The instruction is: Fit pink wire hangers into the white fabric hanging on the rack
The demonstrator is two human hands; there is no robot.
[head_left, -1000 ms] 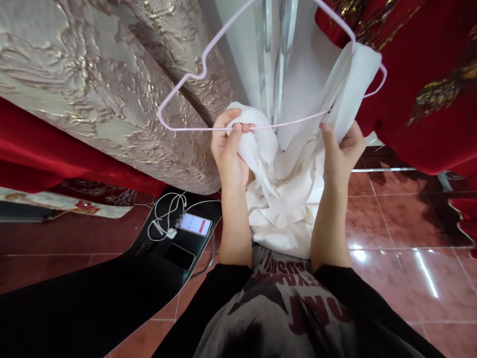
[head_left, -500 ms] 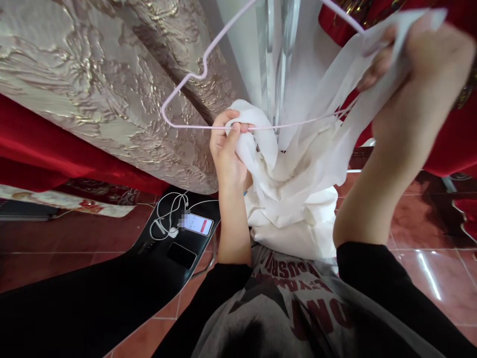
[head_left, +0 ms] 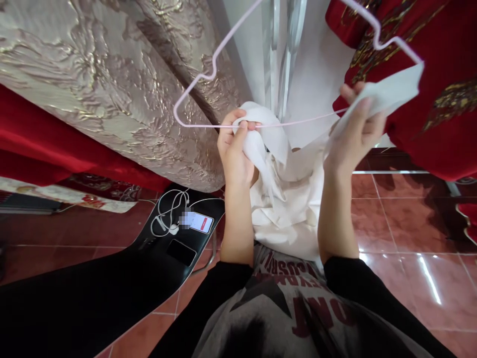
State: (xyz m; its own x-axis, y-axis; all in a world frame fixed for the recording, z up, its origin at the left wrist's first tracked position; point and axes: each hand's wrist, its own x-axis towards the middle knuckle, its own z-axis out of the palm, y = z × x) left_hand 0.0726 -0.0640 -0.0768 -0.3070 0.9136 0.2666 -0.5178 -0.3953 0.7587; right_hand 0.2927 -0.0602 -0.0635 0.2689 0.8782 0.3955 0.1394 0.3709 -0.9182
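**Head view**

1. Left hand: the grip was clenched. Thumb and fingers pinched a fold of the white crumpled cloth against the bottom bar of the pale pink wire hanger. The bar ran level through this grip and out to both sides of it.
2. Right hand: the grip was closed on a flat strip of the same cloth. The strip ran up and outward from the grip to the right corner of the hanger. The bottom bar ended just beside this grip, on its inner side.
3. Cloth location: the bulk hung between the two grips and below them, bunched in loose folds. Its lower edge lay against the grey printed shirt of the person.
4. Hanger location: both sloped shoulders rose above the grips and left the frame at the top.
5. Surroundings:
   - Above and outward of the left grip hung a beige-gold brocade fabric.
   - Below that grip, a black moulded seat carried a lit rectangular smartphone and a coiled white cable, touching each other.
   - Behind and outward of the right grip hung a red fabric with gold embroidery.
   - A glossy red tiled floor lay below both grips.
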